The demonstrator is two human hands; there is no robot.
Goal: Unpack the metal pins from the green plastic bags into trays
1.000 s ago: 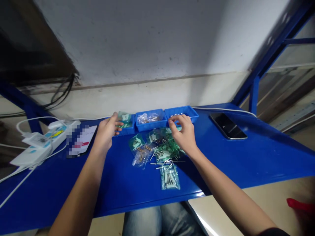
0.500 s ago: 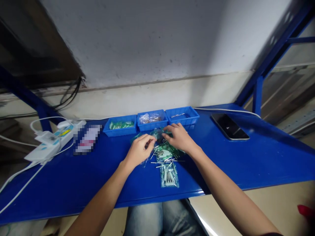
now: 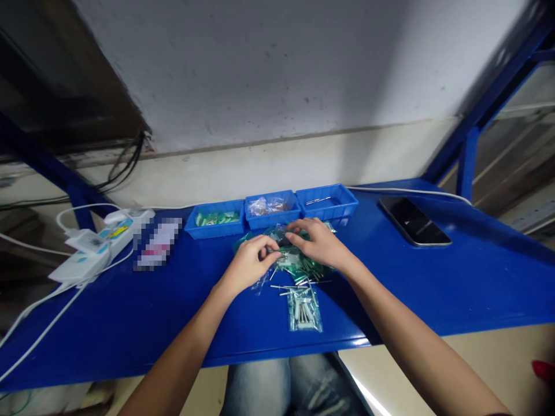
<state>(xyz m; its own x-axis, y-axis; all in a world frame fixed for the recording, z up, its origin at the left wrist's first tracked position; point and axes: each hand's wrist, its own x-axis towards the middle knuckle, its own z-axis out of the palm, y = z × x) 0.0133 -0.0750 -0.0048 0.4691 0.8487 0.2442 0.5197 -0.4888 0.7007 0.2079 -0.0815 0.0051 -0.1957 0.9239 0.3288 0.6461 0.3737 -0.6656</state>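
A pile of small clear-green packets (image 3: 312, 268) with white plugs and metal pins lies mid-table. Over its left side, my left hand (image 3: 251, 259) pinches a green packet of white plugs (image 3: 288, 261) between thumb and fingertips. My right hand (image 3: 318, 242) hovers at the pile's upper right, fingers bent, with a gap between thumb and forefinger; the fingers partly cover a clear packet (image 3: 277, 232). Loose metal pins (image 3: 295, 287) lie below the hands. Nearer the table edge rests a separate packet of white plugs and screws (image 3: 304, 312).
Along the wall stand a blue bin of green packets (image 3: 214, 231), a blue bin of clear packets (image 3: 273, 219) and a blue bin with a few metal pins (image 3: 332, 211). A phone (image 3: 414, 222) lies right; a power strip (image 3: 84, 260) with white cables sits left.
My left hand has come from the left bin to the pile, leaving a green packet behind in that bin. My right hand has lowered slightly toward the packets from near the right bin.
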